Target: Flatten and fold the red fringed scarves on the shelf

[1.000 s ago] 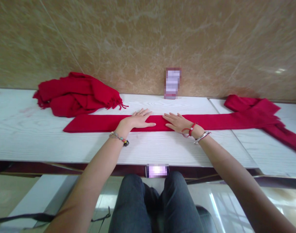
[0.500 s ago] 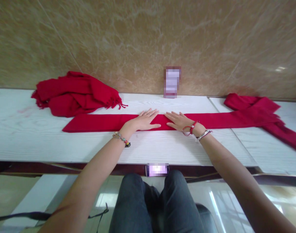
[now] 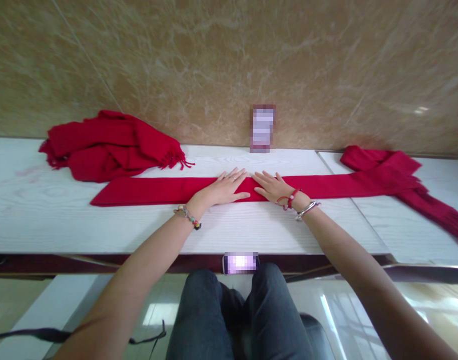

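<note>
A red scarf [image 3: 157, 191], folded into a long narrow strip, lies across the white tabletop [image 3: 232, 230]. Its left end comes to a slanted point; toward the right it runs into a loose, crossed bundle with a fringed end hanging over to the lower right. My left hand [image 3: 226, 187] rests flat on the middle of the strip, fingers spread, a ring on one finger. Just to its right my right hand [image 3: 274, 187] also lies flat on the cloth, palm down. The two hands are close together, their fingertips nearly meeting.
A second heap of red fringed cloth [image 3: 112, 145] lies at the back left, against the marble-patterned wall [image 3: 213, 65]. A pixelated upright object [image 3: 263, 129] stands at the wall. A phone-like device [image 3: 241, 263] with a blurred screen sits at the table's front edge, above my knees.
My right hand has shifted slightly left, closer to my left hand, which has barely moved. The whole view has moved a little, and the scarf still lies in the same flat strip.
</note>
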`<state>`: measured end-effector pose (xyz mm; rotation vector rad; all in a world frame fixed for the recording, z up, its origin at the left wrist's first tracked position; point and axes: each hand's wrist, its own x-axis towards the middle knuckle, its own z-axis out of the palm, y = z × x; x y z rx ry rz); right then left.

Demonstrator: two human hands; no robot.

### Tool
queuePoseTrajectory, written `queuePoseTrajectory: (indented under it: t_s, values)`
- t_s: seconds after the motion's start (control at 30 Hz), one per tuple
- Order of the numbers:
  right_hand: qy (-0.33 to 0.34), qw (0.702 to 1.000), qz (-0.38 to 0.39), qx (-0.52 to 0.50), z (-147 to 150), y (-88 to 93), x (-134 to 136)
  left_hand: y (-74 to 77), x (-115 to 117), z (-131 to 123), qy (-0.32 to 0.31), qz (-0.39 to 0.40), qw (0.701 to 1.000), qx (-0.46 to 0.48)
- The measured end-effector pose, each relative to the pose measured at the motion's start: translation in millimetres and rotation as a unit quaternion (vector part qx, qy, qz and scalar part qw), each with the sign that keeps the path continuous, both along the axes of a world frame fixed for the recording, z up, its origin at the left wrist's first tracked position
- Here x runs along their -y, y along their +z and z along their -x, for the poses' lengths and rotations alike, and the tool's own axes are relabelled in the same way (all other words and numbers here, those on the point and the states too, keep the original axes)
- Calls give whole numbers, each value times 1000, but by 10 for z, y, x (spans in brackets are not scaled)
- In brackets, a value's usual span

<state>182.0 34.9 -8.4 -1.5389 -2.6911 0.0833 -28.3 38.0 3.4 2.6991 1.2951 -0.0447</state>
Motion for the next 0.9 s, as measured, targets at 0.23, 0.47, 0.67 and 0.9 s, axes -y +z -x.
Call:
queuePoseTrajectory:
  t_s: [0.23, 0.47, 0.67, 0.9]
  values:
    - [-34, 998, 46, 30, -162, 31, -16, 29, -10, -12, 17, 45, 998, -28]
    - [-156, 988, 4, 17, -1203, -149, -106, 50, -53, 14, 11, 57, 998, -35]
    - [-278, 959, -54, 9, -2133, -121, -109, 79, -47, 0, 20, 66, 997, -39]
    - [-178, 982, -67, 1, -1701, -134, -11, 114, -216, 297, 64, 87, 991, -78]
